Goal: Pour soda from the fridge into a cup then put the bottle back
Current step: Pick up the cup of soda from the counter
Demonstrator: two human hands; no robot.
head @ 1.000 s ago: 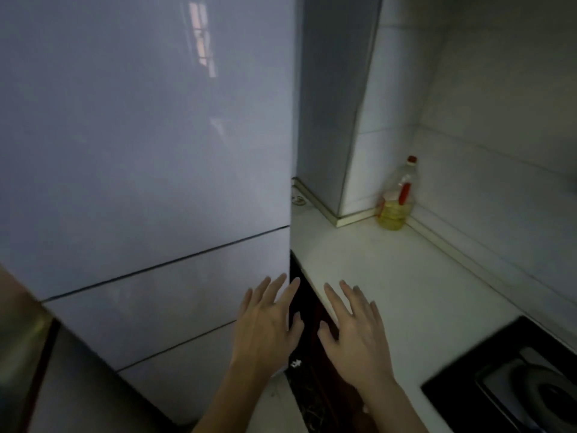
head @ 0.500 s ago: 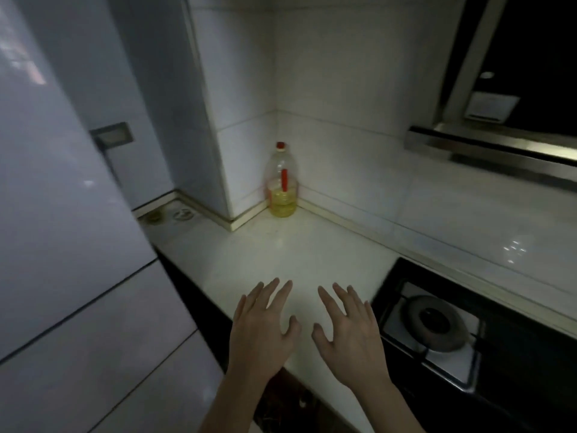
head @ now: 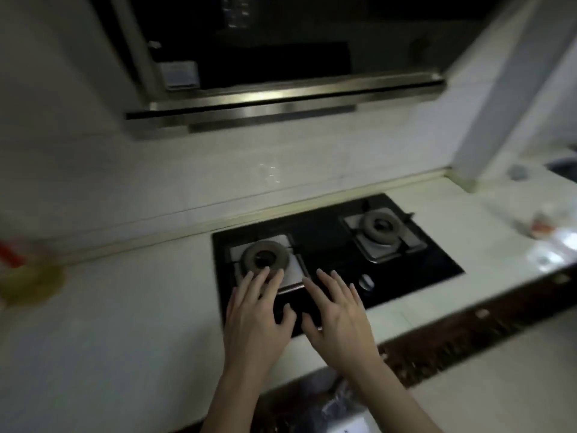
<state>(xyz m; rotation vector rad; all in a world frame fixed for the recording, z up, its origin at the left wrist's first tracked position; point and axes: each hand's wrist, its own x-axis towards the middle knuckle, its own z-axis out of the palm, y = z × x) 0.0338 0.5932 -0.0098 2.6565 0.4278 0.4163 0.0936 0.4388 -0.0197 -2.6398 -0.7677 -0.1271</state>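
My left hand point(head: 254, 320) and my right hand point(head: 338, 317) hover side by side, palms down and fingers spread, above the near edge of a black two-burner gas hob point(head: 331, 254). Neither hand holds anything. A blurred clear cup-like item point(head: 543, 223) with a red mark stands on the counter at the far right. The fridge and any soda bottle are out of view.
The white counter point(head: 125, 307) runs left and right of the hob. A blurred oil bottle point(head: 28, 276) with yellow liquid sits at the left edge. A range hood point(head: 281, 101) hangs above the hob. A white pillar point(head: 499, 104) rises at the back right.
The view has swung right, from the fridge door past the corner with the oil bottle to the hob. Both hands stay spread and empty in front of me.
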